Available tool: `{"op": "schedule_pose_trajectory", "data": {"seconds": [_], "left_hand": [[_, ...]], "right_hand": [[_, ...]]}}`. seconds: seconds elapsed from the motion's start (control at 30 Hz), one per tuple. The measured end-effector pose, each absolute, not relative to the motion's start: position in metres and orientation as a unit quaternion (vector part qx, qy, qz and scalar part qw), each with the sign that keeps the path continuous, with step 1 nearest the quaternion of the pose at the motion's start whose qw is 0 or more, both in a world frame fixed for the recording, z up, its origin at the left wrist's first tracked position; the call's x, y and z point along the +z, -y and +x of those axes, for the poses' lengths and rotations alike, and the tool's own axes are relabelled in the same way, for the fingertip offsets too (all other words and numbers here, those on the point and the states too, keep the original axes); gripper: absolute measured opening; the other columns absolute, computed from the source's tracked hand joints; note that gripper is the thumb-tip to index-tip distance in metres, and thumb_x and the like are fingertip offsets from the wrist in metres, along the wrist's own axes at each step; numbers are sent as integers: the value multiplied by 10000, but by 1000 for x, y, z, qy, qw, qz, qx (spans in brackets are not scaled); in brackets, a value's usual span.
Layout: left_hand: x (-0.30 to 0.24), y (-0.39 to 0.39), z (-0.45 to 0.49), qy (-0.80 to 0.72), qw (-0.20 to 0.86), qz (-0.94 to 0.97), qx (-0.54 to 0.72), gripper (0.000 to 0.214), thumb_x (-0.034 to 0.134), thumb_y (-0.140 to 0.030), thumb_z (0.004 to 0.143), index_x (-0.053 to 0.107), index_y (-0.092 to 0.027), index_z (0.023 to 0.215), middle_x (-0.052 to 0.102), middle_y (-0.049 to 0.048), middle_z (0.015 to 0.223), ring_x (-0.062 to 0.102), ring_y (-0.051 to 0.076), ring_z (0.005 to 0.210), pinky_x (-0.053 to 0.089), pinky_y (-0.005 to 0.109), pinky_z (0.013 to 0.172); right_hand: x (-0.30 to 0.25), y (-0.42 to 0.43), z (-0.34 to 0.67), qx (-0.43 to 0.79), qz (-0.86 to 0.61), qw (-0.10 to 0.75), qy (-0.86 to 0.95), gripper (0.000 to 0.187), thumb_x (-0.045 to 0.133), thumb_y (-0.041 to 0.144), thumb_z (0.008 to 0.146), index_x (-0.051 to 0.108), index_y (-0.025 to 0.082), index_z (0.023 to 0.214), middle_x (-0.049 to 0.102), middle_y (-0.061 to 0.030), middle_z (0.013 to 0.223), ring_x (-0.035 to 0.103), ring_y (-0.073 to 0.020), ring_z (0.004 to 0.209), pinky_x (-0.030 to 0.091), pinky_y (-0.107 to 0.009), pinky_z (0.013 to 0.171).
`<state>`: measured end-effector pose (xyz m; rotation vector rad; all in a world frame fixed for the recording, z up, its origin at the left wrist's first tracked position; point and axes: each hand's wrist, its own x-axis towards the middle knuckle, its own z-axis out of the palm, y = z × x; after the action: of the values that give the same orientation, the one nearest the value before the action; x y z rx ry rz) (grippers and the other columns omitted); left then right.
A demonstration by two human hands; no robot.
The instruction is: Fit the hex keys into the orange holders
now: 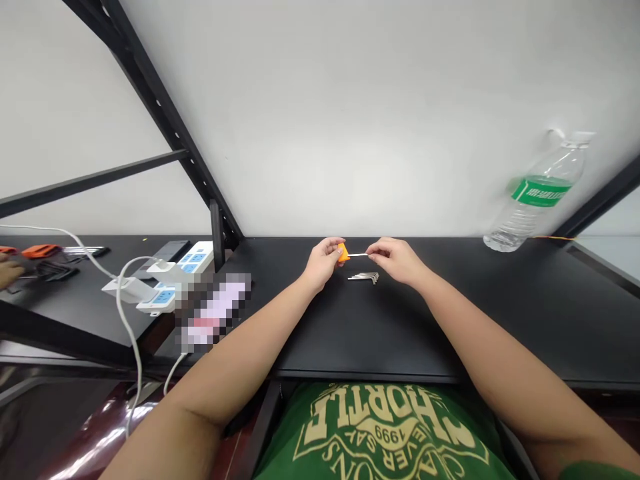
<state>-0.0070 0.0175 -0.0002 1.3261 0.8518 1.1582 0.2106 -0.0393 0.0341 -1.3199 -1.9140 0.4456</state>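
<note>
Hands close together over black tabletop (pixel 450 320): left hand (pixel 323 261) pinches small orange plastic holder (pixel 343 253); right hand (pixel 395 260) pinches thin silver hex key (pixel 358 255), lying horizontally between them, tip at the holder.

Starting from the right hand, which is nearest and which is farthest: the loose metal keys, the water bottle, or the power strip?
1. Metal keys: on the table just below the right hand.
2. Water bottle: off to the right, by the wall.
3. Power strip: far left, beyond the other hand.

Your arms extend forward and converge. Your left hand (pixel 324 261) and right hand (pixel 397 260) sit near each other, apart, fingertips pinched closed.
</note>
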Motion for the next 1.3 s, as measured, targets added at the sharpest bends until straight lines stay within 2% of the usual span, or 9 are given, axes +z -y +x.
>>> {"op": "schedule_pose_trajectory", "data": {"seconds": [0.17, 0.37, 0.57, 0.67, 0.73, 0.87, 1.0, 1.17, 1.3], "left_hand": [[-1, -18, -8, -355, 559, 561, 497, 358, 793, -335, 796, 669, -165, 1085, 664, 20, 840, 618, 116, 675, 514, 268, 638], [0, -14, -5, -346, 544, 600, 473, 465, 809, -343, 778, 603, -165, 1156, 673, -5, 801, 635, 116, 658, 543, 273, 655], [-4, -9, -1, -329, 542, 632, 444, 398, 815, -360, 770, 671, -151, 1076, 722, 52, 900, 703, 160, 783, 615, 336, 765], [-6, -9, -1, -330, 539, 645, 431, 382, 828, -347, 766, 692, -144, 1060, 754, 87, 970, 727, 185, 852, 623, 354, 808], [-6, -9, -3, -337, 542, 650, 412, 383, 824, -354, 775, 693, -141, 1065, 761, 96, 970, 733, 189, 824, 627, 355, 780], [-3, -10, -8, -340, 515, 713, 332, 475, 800, -355, 789, 677, -182, 1214, 758, 75, 994, 719, 170, 736, 615, 340, 726], [0, -8, -11, -334, 411, 795, 295, 645, 818, -298, 741, 626, -225, 1353, 743, 23, 916, 706, 175, 790, 587, 323, 772], [6, -5, -10, -334, 354, 811, 325, 511, 795, -281, 734, 689, -195, 1227, 734, 37, 922, 666, 164, 766, 558, 287, 722], [6, -9, -11, -373, 323, 791, 362, 460, 759, -213, 726, 664, -199, 1176, 698, 15, 923, 634, 141, 771, 542, 262, 727]], "right_hand": [[34, 38, 212, 171, -517, 382, 747, 179, 593, 236, 877, 764, 195, 909, 706, -41, 912, 603, -165, 774, 481, -316, 783], [29, 37, 208, 236, -520, 367, 734, 157, 628, 261, 858, 762, 201, 912, 714, -29, 920, 625, -160, 805, 489, -304, 770], [17, 39, 194, 432, -508, 400, 629, 228, 734, 299, 794, 629, 194, 969, 672, 0, 816, 571, -112, 610, 474, -249, 556], [10, 39, 186, 523, -459, 420, 582, 324, 795, 351, 773, 559, 206, 941, 663, 11, 754, 568, -109, 570, 470, -238, 510], [8, 39, 184, 544, -448, 427, 566, 379, 830, 372, 750, 535, 209, 924, 652, 21, 707, 571, -111, 563, 463, -229, 496], [8, 37, 189, 540, -451, 428, 567, 413, 851, 381, 735, 538, 207, 940, 669, 22, 712, 545, -92, 521, 443, -217, 470], [11, 37, 193, 527, -461, 414, 581, 380, 835, 343, 748, 546, 208, 953, 671, 21, 725, 558, -97, 532, 455, -221, 478], [13, 40, 187, 506, -450, 413, 608, 279, 742, 359, 832, 537, 221, 961, 644, 26, 720, 573, -116, 573, 456, -234, 507], [16, 40, 193, 342, -528, 350, 694, 159, 607, 369, 918, 585, 212, 898, 624, 8, 753, 586, -138, 636, 465, -268, 594]]}}
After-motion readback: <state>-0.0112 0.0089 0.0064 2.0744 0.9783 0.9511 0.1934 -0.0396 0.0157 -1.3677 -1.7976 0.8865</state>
